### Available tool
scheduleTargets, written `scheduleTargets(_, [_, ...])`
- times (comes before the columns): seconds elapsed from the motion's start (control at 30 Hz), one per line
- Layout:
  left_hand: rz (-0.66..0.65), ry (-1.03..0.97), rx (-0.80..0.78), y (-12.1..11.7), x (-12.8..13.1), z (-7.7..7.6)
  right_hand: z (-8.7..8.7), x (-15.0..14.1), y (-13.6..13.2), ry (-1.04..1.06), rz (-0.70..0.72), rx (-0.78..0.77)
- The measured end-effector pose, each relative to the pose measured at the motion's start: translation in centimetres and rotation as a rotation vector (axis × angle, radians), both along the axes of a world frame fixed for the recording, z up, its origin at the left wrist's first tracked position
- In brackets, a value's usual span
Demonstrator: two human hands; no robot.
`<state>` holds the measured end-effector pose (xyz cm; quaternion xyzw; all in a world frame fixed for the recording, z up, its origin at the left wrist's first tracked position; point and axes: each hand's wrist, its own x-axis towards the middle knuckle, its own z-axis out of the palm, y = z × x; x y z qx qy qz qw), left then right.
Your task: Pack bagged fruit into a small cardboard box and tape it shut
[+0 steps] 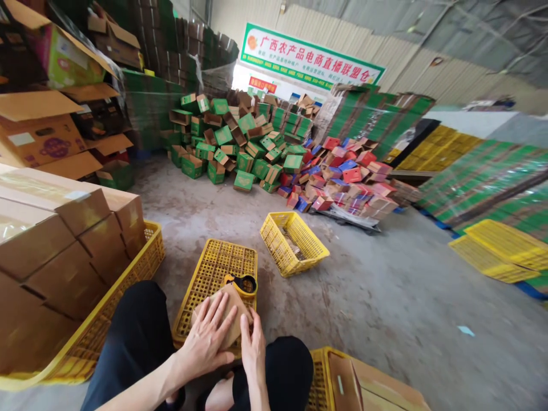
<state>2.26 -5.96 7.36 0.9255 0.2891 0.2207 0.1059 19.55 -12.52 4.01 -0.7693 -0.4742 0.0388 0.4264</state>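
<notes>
A small brown cardboard box (233, 311) rests on an upturned yellow plastic crate (214, 274) between my knees. My left hand (208, 339) lies flat on top of the box with its fingers spread. My right hand (253, 348) presses against the box's right side, fingers straight and together. A yellow and black tape dispenser (243, 283) sits on the crate just beyond the box.
A yellow crate (128, 279) at left holds stacked brown cartons (64, 240). Another yellow crate (295, 242) stands on the concrete floor ahead. Piles of green boxes (240, 142) and red and blue boxes (346, 177) lie further back. A crate with a carton (363, 382) sits at lower right.
</notes>
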Motion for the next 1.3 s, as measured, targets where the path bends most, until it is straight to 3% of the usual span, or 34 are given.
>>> scheduleTargets(0.17, [-0.187,0.036,-0.067,2.5,0.0,0.0,2.2,-0.9,1.1,-0.345,0.113,0.030])
scheduleTargets(0.33, [-0.355,-0.082,-0.061,3.8,-0.8,0.5,4.9,-3.0,3.5,-0.497,0.306,0.025])
scheduleTargets(0.47, [-0.306,-0.182,0.010,3.3,-1.2,-0.8,5.5,-3.1,3.6,-0.610,0.368,-0.002])
scheduleTargets(0.6, [-0.283,-0.234,0.111,3.0,-1.1,-2.3,5.2,-2.5,3.2,-0.649,0.368,0.040])
scheduleTargets(0.67, [-0.290,-0.216,0.117,3.1,-1.2,-1.9,5.0,-2.0,3.1,-0.663,0.352,0.029])
scheduleTargets(0.87, [-0.280,-0.140,0.122,3.5,-3.5,1.1,3.4,0.7,2.8,-0.736,0.268,0.013])
scheduleTargets(0.97, [-0.219,-0.123,0.138,3.7,-5.2,1.0,1.8,2.0,2.7,-0.715,0.210,0.083])
scheduleTargets(1.07, [-0.126,-0.148,0.131,3.9,-6.2,-0.1,0.5,2.7,2.8,-0.704,0.177,0.129])
scheduleTargets(1.23, [0.043,-0.261,0.128,3.8,-4.4,-1.1,-0.8,1.3,4.3,-0.729,0.067,0.190])
scheduleTargets(1.3, [0.096,-0.336,0.126,3.6,-2.7,-1.1,-1.3,0.0,5.3,-0.690,0.105,0.186])
